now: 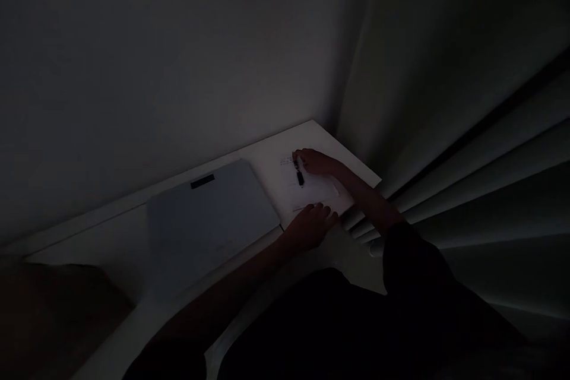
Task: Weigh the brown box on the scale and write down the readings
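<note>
The picture is very dark. A white sheet or notepad (314, 190), with a row of small marks along its upper left edge, lies on the right end of a white table. Over its upper part, my right hand (315, 160) is closed, its fingertips at the upper end of a slim black object (300, 178); too dim to tell whether it is a pen. My left hand (308, 227) rests at the near edge of the paper, with its fingers a little apart and nothing visible in them.
Left of the paper lies a large flat grey panel (209, 225) with a dark strip (202, 181) near its far edge. The white table (307, 133) runs along a wall. Long curtains (490, 202) hang at the right. A brown shape (57, 314) fills the lower left.
</note>
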### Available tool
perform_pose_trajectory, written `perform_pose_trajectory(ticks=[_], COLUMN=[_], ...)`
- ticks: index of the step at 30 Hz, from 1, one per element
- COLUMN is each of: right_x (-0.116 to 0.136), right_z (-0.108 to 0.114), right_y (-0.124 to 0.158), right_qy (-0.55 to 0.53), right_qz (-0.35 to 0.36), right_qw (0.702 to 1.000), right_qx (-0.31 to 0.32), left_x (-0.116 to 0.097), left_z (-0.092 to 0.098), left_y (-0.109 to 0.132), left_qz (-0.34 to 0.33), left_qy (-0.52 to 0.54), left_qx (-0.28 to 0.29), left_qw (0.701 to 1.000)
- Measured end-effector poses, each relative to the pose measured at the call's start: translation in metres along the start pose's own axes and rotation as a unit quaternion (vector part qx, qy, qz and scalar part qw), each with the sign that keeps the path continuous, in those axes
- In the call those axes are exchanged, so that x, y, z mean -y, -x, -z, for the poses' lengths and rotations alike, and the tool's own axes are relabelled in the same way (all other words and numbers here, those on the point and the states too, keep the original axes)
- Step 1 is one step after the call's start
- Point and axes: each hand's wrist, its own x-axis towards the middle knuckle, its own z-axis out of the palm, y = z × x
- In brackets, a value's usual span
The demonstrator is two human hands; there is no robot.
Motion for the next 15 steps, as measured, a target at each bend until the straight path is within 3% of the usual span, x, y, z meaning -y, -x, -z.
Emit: perform_pose_trajectory(ticks=[6, 15], right_x=[0.0, -0.006], right_z=[-0.005, -0.006], right_y=[-0.019, -0.016], right_qy=[0.023, 0.142], right_qz=[0.03, 0.043], right_qw=[0.999, 0.985], right_qx=[0.012, -0.085], left_x=[0.002, 0.004], left_z=[-0.006, 0.001], left_y=[0.003, 0.004], left_qz=[0.059, 0.116], left_qy=[0.052, 0.112], left_qx=[-0.031, 0.01], left_qw=[0.996, 0.987])
